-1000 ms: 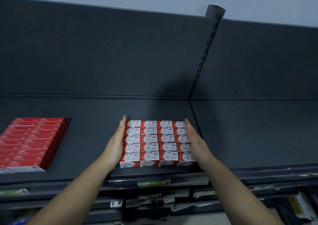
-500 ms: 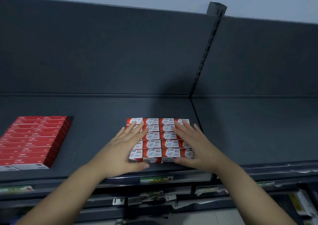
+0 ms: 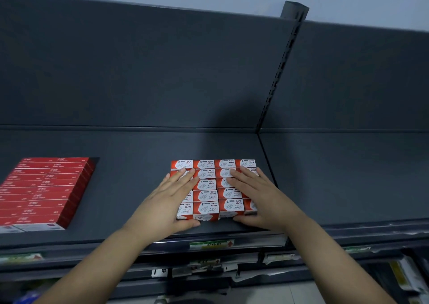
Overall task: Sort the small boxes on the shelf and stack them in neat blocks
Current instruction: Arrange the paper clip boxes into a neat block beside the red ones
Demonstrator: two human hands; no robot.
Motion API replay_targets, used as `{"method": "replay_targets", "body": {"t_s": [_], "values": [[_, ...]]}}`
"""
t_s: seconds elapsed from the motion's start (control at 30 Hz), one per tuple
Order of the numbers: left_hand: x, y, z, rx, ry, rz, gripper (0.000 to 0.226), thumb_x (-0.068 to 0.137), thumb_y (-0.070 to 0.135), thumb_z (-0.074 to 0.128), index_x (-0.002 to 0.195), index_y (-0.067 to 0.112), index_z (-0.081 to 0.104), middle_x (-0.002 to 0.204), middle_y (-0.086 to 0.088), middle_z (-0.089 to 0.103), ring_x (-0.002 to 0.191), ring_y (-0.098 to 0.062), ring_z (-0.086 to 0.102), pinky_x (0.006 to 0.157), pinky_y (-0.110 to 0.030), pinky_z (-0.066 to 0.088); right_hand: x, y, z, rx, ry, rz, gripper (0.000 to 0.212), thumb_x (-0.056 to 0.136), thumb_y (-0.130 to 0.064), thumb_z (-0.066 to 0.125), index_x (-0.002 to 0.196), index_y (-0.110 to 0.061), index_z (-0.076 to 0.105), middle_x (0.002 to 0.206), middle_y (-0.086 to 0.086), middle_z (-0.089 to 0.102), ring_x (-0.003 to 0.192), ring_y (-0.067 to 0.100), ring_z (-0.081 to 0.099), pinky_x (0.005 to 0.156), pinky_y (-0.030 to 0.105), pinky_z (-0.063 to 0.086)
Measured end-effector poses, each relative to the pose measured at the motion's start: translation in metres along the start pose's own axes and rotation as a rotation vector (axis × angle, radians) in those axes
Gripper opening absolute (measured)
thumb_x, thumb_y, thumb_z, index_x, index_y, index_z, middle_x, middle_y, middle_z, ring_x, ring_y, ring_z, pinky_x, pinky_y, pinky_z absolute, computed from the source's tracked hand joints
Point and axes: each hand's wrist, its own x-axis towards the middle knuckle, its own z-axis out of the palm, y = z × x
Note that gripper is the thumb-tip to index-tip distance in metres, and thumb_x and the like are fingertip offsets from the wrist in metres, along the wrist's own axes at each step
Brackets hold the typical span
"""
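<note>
The shelf (image 3: pixel 130 187) is a dark grey deck under a dark back panel (image 3: pixel 139 71). A slotted post (image 3: pixel 282 66) marks the seam between two bays. At the far left lies a flat red stack (image 3: pixel 44 187) of long packs, well apart from everything else.

The block (image 3: pixel 209 187) of paper-clip boxes sits near the shelf's front edge, just left of the seam. It sits where it did a second ago. It shows four boxes across and five rows deep, with edges flush. Each box lies flat, its long axis running left to right along the shelf edge. The "PAPER CLIPS" print is upside down from here, so the tops of the letters point toward the front edge. How many layers deep the block is cannot be told.

A second ago both hands stood on edge against the block's left and right sides, palms inward. By half a second ago they had come onto the top, and they remain there. The left hand (image 3: pixel 167 201) lies flat on the left columns, fingers straight and slightly spread, thumb against the front face. The right hand (image 3: pixel 257 194) mirrors it on the right columns. Neither hand curls round a box.

A green price label (image 3: pixel 212 244) sits on the shelf's front rail below the block.
</note>
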Motion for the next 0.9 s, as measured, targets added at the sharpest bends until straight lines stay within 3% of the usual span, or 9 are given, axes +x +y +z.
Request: {"method": "replay_targets", "body": {"t_s": [0.3,0.4,0.5,0.57,0.67,0.7,0.77,0.83,0.9], "values": [[0.001,-0.004,0.004,-0.017,0.04,0.002,0.099,0.076,0.083,0.039,0.154,0.035,0.001,0.159,0.02,-0.011,0.144,0.003,-0.02,0.12,-0.027,-0.009,0.001,0.0,-0.002,-0.025,0.0,-0.007,0.088,0.084,-0.072,0.048,0.155,-0.033,0.015,0.163,-0.015,0.004,0.15,0.004,-0.009,0.124,0.041,-0.001],[-0.001,-0.002,-0.001,-0.036,0.019,0.016,0.105,0.07,0.089,0.039,0.153,0.039,0.0,0.158,0.022,-0.013,0.144,0.002,-0.02,0.121,-0.029,-0.008,-0.003,-0.004,-0.009,0.151,0.009,0.035,0.082,0.086,-0.071,0.045,0.154,-0.037,0.016,0.162,-0.021,0.003,0.149,0.0,-0.009,0.124,0.038,-0.003],[-0.005,-0.001,-0.005,-0.406,0.122,-0.028,0.098,0.073,0.088,0.041,0.152,0.04,0.009,0.159,0.025,-0.002,0.146,0.004,-0.007,0.12,-0.027,-0.001,-0.008,-0.015,-0.021,0.746,0.208,0.225,0.064,0.092,-0.055,0.048,0.15,-0.038,0.028,0.154,-0.032,0.024,0.145,-0.008,0.013,0.119,0.02,0.013],[-0.004,0.001,-0.006,-0.881,0.273,-0.187,0.092,0.073,0.087,0.042,0.149,0.042,0.019,0.158,0.025,0.012,0.144,0.01,0.009,0.117,-0.02,0.009,-0.003,-0.021,-0.024,1.093,0.394,0.466,0.044,0.094,-0.059,0.045,0.135,-0.046,0.04,0.127,-0.043,0.049,0.122,-0.023,0.041,0.096,0.0,0.033],[0.009,0.003,-0.007,-1.46,0.338,-0.418,0.091,0.078,0.081,0.036,0.153,0.032,0.016,0.159,0.015,0.017,0.137,0.01,0.025,0.107,-0.016,0.024,0.006,-0.021,-0.016,1.305,0.442,0.664,0.067,0.068,-0.093,0.043,0.122,-0.053,0.048,0.121,-0.033,0.054,0.113,-0.015,0.053,0.088,0.014,0.04],[0.013,0.003,-0.006,-1.505,0.331,-0.45,0.086,0.086,0.076,0.028,0.155,0.027,0.012,0.161,0.009,0.017,0.14,0.001,0.026,0.107,-0.02,0.026,0.008,-0.02,-0.011,1.365,0.418,0.708,0.073,0.068,-0.093,0.042,0.126,-0.049,0.049,0.123,-0.027,0.057,0.106,-0.01,0.059,0.084,0.019,0.043],[0.018,0.007,-0.005,-1.47,0.27,-0.464,0.075,0.094,0.067,0.015,0.155,0.024,0.01,0.158,0.005,0.027,0.137,-0.008,0.038,0.1,-0.018,0.038,0.011,-0.024,-0.01,1.442,0.375,0.795,0.055,0.087,-0.076,0.037,0.127,-0.042,0.055,0.111,-0.017,0.068,0.089,-0.002,0.067,0.072,0.022,0.048],[0.018,0.012,-0.004,-1.408,0.214,-0.463,0.082,0.085,0.08,0.019,0.152,0.032,0.015,0.142,0.018,0.048,0.116,0.004,0.055,0.078,-0.005,0.047,0.011,-0.028,-0.012,1.417,0.321,0.836,0.043,0.095,-0.065,0.033,0.112,-0.04,0.064,0.093,-0.012,0.076,0.083,0.006,0.072,0.067,0.02,0.051],[0.016,0.015,-0.007,-1.392,0.221,-0.462,0.108,0.058,0.098,0.036,0.148,0.041,0.018,0.114,0.036,0.057,0.099,0.015,0.06,0.071,-0.004,0.047,0.01,-0.028,-0.012,1.378,0.279,0.818,0.049,0.094,-0.068,0.033,0.117,-0.038,0.064,0.097,-0.009,0.076,0.089,0.009,0.073,0.075,0.023,0.054]]}}
